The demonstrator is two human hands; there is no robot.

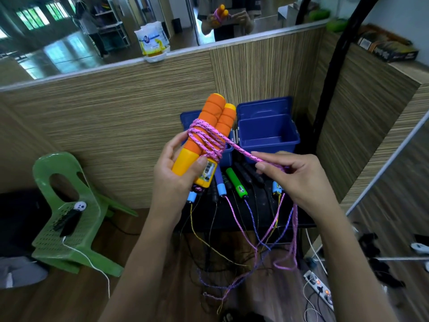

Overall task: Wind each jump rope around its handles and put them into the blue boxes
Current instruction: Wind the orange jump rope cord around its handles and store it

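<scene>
Now my left hand (176, 168) grips the orange handles (209, 135) upright at frame centre; my right hand (294, 177) pinches the pink rope (241, 151) running down-right, nearer the blue box (267, 138).

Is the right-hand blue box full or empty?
Empty as far as visible: the blue box has its lid up and bare inner walls; the floor is partly hidden.

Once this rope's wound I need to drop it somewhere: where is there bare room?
The open blue box on the right shows a bare floor. In front of it the black table is crowded with handles, among them the green handle, and trailing cords.
</scene>
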